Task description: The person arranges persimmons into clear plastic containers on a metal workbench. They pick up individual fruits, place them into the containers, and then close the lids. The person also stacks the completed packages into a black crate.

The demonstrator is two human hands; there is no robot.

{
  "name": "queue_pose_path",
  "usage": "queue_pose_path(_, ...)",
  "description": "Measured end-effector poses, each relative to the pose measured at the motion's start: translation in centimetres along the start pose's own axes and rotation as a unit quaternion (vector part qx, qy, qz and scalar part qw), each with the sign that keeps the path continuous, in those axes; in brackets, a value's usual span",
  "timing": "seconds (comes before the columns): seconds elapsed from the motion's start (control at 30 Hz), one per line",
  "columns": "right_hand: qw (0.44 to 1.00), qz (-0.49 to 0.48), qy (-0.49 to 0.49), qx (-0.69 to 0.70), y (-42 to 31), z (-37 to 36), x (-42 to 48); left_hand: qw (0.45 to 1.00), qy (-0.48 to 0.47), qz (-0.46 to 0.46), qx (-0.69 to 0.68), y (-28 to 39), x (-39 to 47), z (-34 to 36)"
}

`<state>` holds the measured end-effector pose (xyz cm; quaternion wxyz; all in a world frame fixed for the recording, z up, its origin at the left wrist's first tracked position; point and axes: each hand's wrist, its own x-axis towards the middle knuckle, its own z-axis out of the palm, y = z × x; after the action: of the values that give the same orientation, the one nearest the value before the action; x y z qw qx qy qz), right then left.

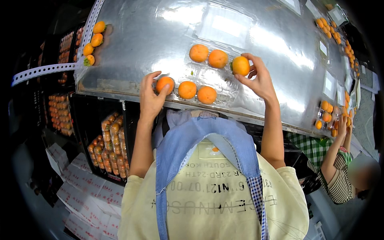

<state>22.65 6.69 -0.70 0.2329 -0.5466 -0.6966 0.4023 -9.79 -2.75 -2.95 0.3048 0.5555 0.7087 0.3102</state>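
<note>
An orange persimmon (240, 66), tilted so that its green calyx shows on the left, is held between the thumb and fingers of my right hand (258, 75). My left hand (153, 93) has thumb and fingers around another persimmon (165, 85) near the table's front edge. Two persimmons (187, 90) (207, 95) lie just right of it. Farther back, two more (199, 53) (218, 58) sit in a clear plastic tray (211, 73), parts of which the fruit hides. Beyond it lies a clear plastic lid (225, 25) with a white label.
Several persimmons (97, 40) line the left rim of the metal table (135, 45). Packed fruit (112, 144) stands in a black rack below, near white boxes (90, 195). At the right, a co-worker's hands (342, 127) are by more persimmons (326, 117) and clear packs (329, 84).
</note>
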Motion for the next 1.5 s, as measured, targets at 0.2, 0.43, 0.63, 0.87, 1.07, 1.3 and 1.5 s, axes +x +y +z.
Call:
queue_pose_path(0.2,0.962,-0.071,-0.043,-0.261,1.2,-0.4,1.4,0.991,-0.109,-0.034,0.072,-2.2,-0.4,-0.9)
queue_pose_path(0.43,0.950,-0.089,-0.072,-0.290,1.4,0.0,1.9,0.991,-0.099,-0.023,0.085,-1.5,-0.2,-0.4)
queue_pose_path(0.63,0.960,-0.079,-0.062,-0.260,1.7,0.2,1.8,0.996,-0.080,-0.028,0.031,-2.4,-0.2,0.1)
queue_pose_path(0.87,0.988,-0.117,0.040,-0.095,-2.0,1.8,-0.1,0.909,-0.044,-0.164,-0.381,-0.8,-0.1,-0.7)
queue_pose_path(1.07,0.984,-0.172,-0.039,0.008,-6.6,6.6,-0.6,0.788,-0.162,-0.209,-0.557,2.5,-0.2,0.3)
queue_pose_path(1.3,0.985,-0.167,-0.024,-0.043,-7.5,7.6,-1.8,0.905,-0.155,-0.095,-0.384,5.3,-1.2,3.8)
queue_pose_path(1.5,0.997,-0.077,0.022,0.014,-3.7,5.5,-3.5,0.978,-0.180,-0.036,-0.094,4.6,-0.8,2.3)
